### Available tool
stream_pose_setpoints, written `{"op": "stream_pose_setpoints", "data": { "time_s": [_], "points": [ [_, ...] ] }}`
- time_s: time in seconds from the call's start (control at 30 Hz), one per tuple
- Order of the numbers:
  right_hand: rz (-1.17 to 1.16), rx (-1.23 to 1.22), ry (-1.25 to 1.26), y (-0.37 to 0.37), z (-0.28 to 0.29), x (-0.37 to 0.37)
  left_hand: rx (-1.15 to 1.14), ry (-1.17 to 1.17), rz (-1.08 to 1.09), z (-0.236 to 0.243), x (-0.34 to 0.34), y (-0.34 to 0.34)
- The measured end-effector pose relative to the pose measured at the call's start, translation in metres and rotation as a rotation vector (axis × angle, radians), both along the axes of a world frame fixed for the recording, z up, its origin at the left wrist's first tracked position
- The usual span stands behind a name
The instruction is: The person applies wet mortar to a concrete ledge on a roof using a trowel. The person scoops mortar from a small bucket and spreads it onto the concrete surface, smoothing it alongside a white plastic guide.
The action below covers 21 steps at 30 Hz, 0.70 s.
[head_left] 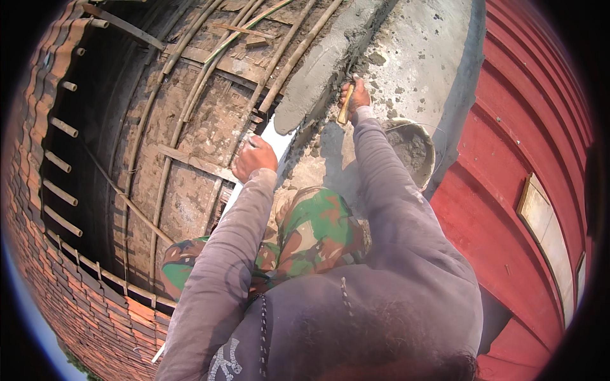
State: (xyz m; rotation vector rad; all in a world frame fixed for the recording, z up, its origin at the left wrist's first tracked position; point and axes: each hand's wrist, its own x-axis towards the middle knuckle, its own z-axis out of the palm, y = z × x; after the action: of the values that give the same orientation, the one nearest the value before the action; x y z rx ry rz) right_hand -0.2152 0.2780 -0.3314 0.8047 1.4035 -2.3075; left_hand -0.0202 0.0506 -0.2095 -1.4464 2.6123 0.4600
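Observation:
My right hand (358, 96) is closed round the wooden handle of a trowel (345, 105), beside the edge of a wet grey mortar ridge (318, 73). The trowel's blade can hardly be made out against the mortar. Farther left and nearer to me, my left hand (254, 159) is closed over a long white board (274, 138). That board runs beneath the fist along the roof's open side, and its far end meets the mortar. The fingertips of this hand are hidden. A bucket (431, 147) with grey mortar in it stands right of my right forearm.
To the left lies an open roof frame with bamboo poles (181, 120) and wooden battens, dark gaps beneath. Clay roof tiles (95, 305) border it. Crumbs of mortar dot the concrete slab (432, 57). Red metal roofing (508, 152) slopes off at right, bearing a pale panel (546, 235).

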Motion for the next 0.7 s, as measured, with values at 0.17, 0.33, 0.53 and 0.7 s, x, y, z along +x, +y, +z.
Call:
{"op": "stream_pose_setpoints", "data": {
  "time_s": [0.17, 0.33, 0.53, 0.7],
  "points": [
    [0.019, 0.1, 0.057, -0.028, 0.013, 0.063, 0.0, 0.03, 0.01, 0.006, 0.002, 0.001],
    [0.056, 0.123, 0.066, -0.05, -0.001, 0.127, -0.024, 0.036, 0.003, 0.001, 0.001, 0.0],
    [0.162, 0.487, 0.189, -0.006, 0.034, 0.143, 0.003, 0.031, 0.001, 0.004, 0.0, -0.002],
    [0.706, 1.312, 0.413, 0.081, 0.14, 0.031, 0.074, 0.025, 0.005, 0.014, -0.001, 0.001]
  ]
}}
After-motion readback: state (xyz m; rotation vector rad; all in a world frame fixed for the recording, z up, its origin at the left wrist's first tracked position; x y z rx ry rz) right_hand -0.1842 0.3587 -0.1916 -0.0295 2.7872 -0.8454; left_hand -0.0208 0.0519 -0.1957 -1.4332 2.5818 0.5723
